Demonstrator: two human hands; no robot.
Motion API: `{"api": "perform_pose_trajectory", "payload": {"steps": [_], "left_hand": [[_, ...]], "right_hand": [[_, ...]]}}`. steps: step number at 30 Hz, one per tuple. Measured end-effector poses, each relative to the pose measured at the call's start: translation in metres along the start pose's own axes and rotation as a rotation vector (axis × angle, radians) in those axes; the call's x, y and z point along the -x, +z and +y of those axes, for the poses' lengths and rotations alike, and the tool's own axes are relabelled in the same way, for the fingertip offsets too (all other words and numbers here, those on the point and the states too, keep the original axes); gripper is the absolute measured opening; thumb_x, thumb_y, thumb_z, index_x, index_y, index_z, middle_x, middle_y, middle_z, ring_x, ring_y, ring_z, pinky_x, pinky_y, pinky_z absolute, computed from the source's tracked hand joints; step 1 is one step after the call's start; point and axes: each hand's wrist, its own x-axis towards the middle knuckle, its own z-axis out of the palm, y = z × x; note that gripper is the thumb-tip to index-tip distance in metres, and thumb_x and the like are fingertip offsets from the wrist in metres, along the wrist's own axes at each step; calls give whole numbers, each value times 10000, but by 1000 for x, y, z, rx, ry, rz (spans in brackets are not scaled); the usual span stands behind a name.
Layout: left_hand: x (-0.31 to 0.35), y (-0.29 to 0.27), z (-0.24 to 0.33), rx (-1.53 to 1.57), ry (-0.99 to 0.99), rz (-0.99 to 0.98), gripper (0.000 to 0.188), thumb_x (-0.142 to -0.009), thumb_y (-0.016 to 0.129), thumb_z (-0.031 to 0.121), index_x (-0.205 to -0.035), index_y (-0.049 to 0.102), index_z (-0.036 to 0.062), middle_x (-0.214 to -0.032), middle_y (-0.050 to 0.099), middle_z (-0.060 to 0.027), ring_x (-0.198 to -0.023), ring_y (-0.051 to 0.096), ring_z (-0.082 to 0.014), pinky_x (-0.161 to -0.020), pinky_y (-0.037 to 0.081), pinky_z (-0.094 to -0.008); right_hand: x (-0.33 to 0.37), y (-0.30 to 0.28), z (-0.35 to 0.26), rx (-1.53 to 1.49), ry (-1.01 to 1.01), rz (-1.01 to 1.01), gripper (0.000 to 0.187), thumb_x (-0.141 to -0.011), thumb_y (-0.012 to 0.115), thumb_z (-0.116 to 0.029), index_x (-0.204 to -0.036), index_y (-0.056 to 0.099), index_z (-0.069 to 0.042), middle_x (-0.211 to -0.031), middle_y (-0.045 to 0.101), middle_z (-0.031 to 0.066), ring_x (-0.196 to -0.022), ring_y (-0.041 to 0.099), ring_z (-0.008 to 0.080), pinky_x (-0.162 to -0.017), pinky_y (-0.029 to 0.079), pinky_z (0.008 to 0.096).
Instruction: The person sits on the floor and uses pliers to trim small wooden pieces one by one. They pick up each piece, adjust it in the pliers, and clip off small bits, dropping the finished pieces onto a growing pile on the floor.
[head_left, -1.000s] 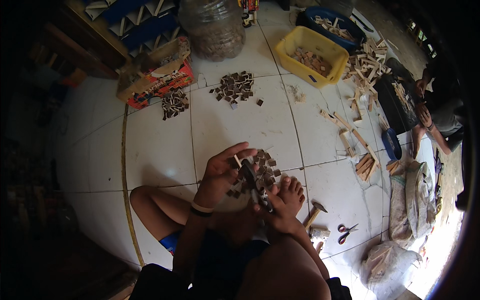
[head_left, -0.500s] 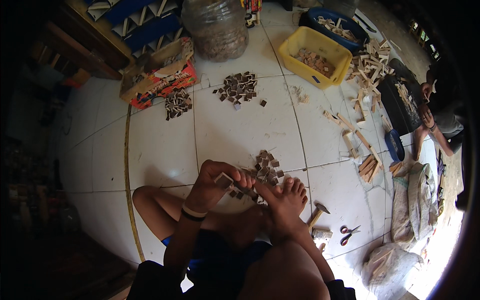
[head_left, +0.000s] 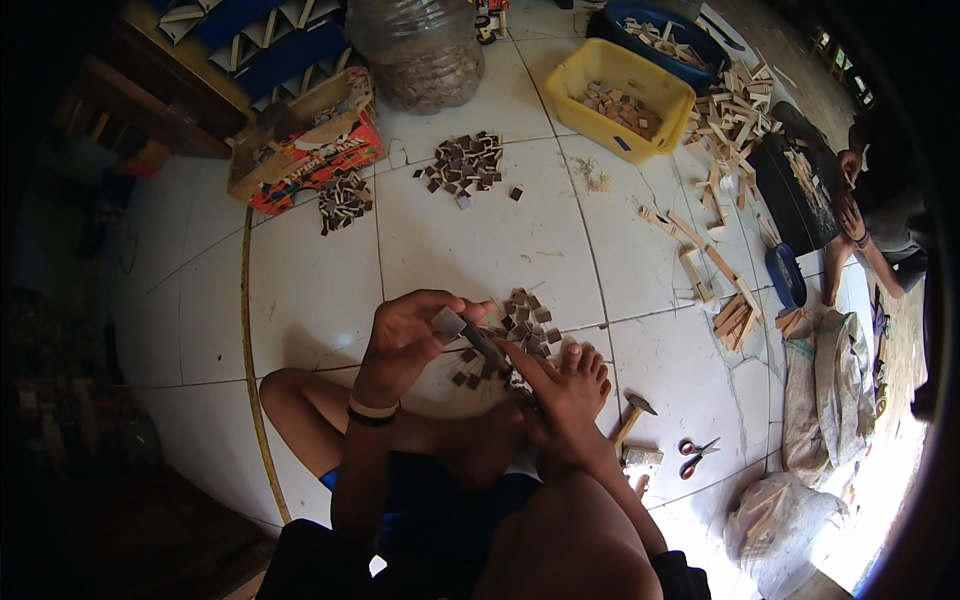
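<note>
My left hand [head_left: 395,345], with dark and light bands at the wrist, pinches a small square wooden piece [head_left: 448,321] with a greyish face between thumb and fingers. Against it lies the upper end of a dark, long, narrow tool [head_left: 483,346]; its exact kind I cannot make out. My right hand [head_left: 560,408] grips that tool lower down, where something shiny shows, and its index finger stretches along the side. My bare foot is right beside this hand. Just beyond the hands, a loose heap of small square brown-faced pieces [head_left: 528,318] lies on the tiles, partly hidden by them.
Two more piles of squares [head_left: 465,165] [head_left: 345,200] lie farther off, near a red carton [head_left: 325,160] and a large plastic jar [head_left: 425,70]. A yellow tub [head_left: 610,130], wood strips [head_left: 715,260], a hammer [head_left: 634,415] and scissors [head_left: 697,457] are rightward. Another person works far right.
My left hand has opened its fingers somewhat and turned, showing the square's face. More of the dark tool is now visible between the hands. The view has shifted slightly.
</note>
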Motion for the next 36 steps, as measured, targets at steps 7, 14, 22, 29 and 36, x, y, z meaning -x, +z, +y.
{"api": "perform_pose_trajectory", "payload": {"steps": [7,14,22,29,36], "left_hand": [[7,12,-40,437,6,228,460,-965,754,173,-1324,513,16,-1411,600,-167,-1409,523,-327,-1228,413,-479],[12,30,-63,547,-11,339,441,-996,711,158,-1372,512,45,-1608,408,-188,-1491,424,-266,-1229,407,-417],[8,39,-56,495,-22,359,73,-981,707,92,-942,645,98,-1530,509,-42,-1536,351,-273,-1222,430,-431],[7,39,-56,472,-45,360,84,-973,713,87,-917,652,103,-1483,546,-36,-1520,378,-272,-1209,446,-429],[10,34,-68,428,18,326,423,-985,729,174,-1358,578,46,-1575,456,-154,-1361,560,-234,-1157,478,-369]], "right_hand": [[4,9,0,62,142,-38,793,-944,712,-93,-1638,340,-191,-1480,543,213,-1414,489,331,-1156,354,382],[5,5,-1,52,297,-84,690,-996,708,-273,-1614,412,-196,-1444,579,139,-1315,458,254,-1166,290,327],[-1,-8,-11,-42,419,-256,687,-1045,648,-195,-1644,320,-116,-1419,611,123,-1304,530,183,-1140,369,333],[2,1,-1,-43,267,-163,679,-1049,641,-193,-1643,322,-117,-1401,619,133,-1276,557,190,-1141,369,332],[3,-3,-4,-204,335,-207,702,-1038,665,-236,-1643,326,-129,-1413,617,143,-1331,520,213,-1165,331,334]]}}
